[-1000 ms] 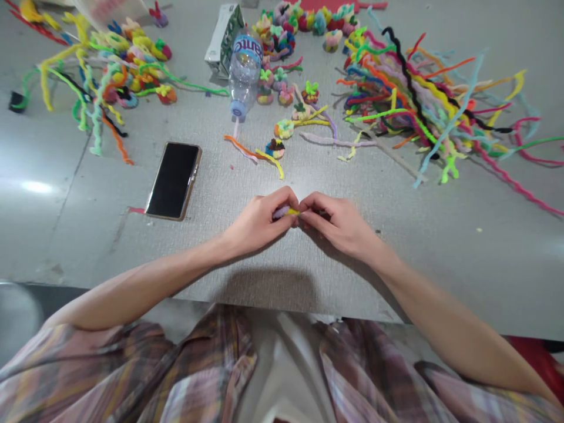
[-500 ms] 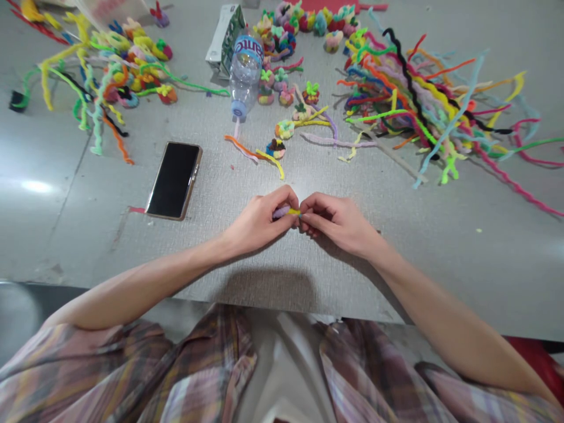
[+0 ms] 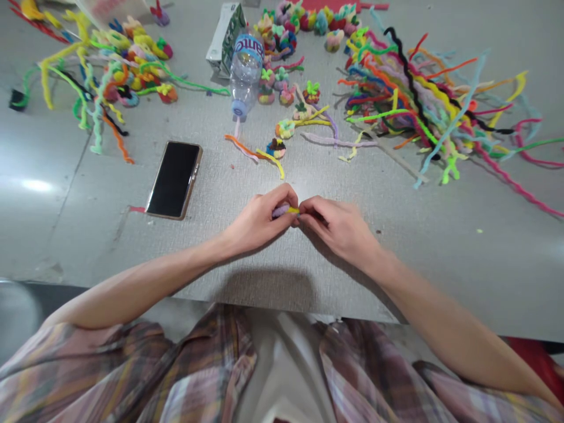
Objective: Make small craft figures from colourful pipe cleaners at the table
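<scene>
A small piece of pipe cleaner work [image 3: 281, 210], lilac with a yellow part, pokes out between the thumb and fingers of my left hand [image 3: 261, 220]. Most of it is hidden by that grip. My right hand [image 3: 341, 226] meets the left at the fingertips, its thumb and index finger pinched at the yellow end. Just beyond the hands lie a small multicoloured pipe cleaner piece [image 3: 276, 148] and a yellow and white one [image 3: 285, 128], with loose orange, yellow and lilac stems around them.
A phone [image 3: 174, 180] lies to the left. Behind stand a plastic bottle [image 3: 245, 73] and a carton [image 3: 224, 41]. A big heap of pipe cleaners [image 3: 418, 100] spreads at the right; finished-looking colourful pieces [image 3: 141, 53] pile at the back left. The table's near edge [image 3: 282, 308] runs before my body.
My right hand has turned slightly, its lower fingers now tucked out of sight, while still pinching at the yellow end. My left hand has barely moved.
</scene>
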Motion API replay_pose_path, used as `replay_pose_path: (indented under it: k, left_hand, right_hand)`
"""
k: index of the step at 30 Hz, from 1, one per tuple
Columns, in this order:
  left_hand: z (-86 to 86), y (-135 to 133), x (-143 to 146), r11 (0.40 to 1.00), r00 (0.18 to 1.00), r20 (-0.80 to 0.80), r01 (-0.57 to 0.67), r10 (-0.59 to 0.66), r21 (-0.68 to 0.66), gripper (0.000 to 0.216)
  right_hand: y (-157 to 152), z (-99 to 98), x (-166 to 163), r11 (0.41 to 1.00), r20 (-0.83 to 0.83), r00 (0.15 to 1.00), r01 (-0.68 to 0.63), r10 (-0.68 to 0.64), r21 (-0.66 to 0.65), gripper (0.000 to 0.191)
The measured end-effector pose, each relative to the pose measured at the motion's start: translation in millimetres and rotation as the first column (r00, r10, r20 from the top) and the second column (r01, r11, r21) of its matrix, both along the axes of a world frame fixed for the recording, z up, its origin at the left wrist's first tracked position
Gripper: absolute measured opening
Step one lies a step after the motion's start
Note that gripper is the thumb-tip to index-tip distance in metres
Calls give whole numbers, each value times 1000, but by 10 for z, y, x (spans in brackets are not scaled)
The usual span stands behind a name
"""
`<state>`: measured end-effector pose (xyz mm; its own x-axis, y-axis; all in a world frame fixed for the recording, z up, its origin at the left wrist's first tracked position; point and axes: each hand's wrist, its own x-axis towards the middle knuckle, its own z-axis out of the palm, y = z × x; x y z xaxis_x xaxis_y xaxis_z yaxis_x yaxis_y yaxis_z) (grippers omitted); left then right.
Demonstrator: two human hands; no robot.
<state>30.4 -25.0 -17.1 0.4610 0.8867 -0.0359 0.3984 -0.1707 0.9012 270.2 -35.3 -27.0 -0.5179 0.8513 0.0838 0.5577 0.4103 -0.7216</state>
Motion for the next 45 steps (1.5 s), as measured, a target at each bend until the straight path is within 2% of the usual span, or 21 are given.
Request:
replay_pose_path:
  k: [4,10,21,37,42,45]
  left_hand:
    - [11,7,-1,999,1000,15,15,-15,-30,7]
    - [12,27,-20,995,998,38,54,-51,-85,10]
    - [14,66,-47,979,985,145,118,-94,-164,11]
    - [-13,95,-56,955,953,289,169,-95,-243,11]
    - [-31,106,-55,953,952,295,161,-82,-257,13]
    - [-38,103,-54,951,949,303,166,-83,-262,13]
  right_hand:
    - [1,-6,-15,999,31,999,-17,16,33,25]
    - [41,9,-16,997,-25,998,-52,51,-52,26]
    - [54,12,-22,993,-24,998,-63,61,-100,31]
    - [38,-4,-34,997,-31,999,-31,29,-73,33]
    - [45,-2,-25,1000,-10,1000,5,-5,-22,42]
    - [32,5,-30,1000,29,1000,-11,11,6,40]
